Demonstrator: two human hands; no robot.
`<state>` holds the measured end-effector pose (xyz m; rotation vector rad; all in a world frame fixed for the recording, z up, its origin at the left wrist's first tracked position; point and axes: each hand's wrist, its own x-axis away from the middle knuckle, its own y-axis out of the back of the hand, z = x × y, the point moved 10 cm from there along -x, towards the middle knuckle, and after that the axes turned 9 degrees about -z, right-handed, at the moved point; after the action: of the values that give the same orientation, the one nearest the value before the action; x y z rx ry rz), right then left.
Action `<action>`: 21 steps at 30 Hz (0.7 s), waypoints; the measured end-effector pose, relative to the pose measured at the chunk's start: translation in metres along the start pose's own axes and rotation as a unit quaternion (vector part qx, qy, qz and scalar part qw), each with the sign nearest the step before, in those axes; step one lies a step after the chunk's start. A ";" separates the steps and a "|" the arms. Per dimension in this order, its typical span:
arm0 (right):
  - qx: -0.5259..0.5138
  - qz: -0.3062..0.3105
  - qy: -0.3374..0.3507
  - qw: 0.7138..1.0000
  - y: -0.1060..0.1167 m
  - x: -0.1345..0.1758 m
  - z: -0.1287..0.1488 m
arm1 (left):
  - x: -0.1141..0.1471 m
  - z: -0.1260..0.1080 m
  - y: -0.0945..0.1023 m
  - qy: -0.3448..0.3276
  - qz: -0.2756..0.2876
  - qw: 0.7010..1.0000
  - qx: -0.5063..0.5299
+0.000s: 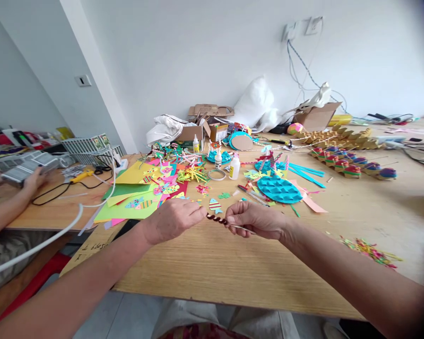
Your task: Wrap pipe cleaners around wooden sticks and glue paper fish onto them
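Note:
Above the near part of the wooden table, a dark brown fuzzy strip (216, 218), which looks like a pipe cleaner, is coiled in a spiral around a thin pale stick (243, 229). My left hand (178, 218) is closed at the coil's left end, fingertips pinched together. The thumb and fingers of my right hand (255, 219) pinch the coil's right end and the stick, whose tip pokes out below them. Just beyond the coil lies a striped paper fish (215, 205). A blue textured disc (280, 189) lies past my right hand.
Coloured paper sheets (127, 195) and glue bottles (234, 167) stand beyond my hands. Painted egg-carton pieces (351, 169) line the right; paper scraps (372, 252) lie nearer. A white tube (56, 261) crosses the left, where another person's hand (34, 181) holds a grey slotted object.

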<state>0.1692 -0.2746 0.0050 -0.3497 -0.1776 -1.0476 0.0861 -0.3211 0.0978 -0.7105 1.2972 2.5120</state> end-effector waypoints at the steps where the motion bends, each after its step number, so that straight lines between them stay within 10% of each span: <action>1: -0.007 0.000 0.002 1.000 0.000 0.001 0.000 | 0.000 0.001 -0.001 -0.003 0.000 1.000 -0.004; 21: -0.048 0.026 -0.014 0.998 -0.011 0.001 -0.007 | -0.004 -0.002 0.013 -0.070 -0.052 0.996 0.006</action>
<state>0.1604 -0.2831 0.0010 -0.4539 -0.1438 -1.0027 0.0854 -0.3304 0.1080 -0.5720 1.1944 2.4214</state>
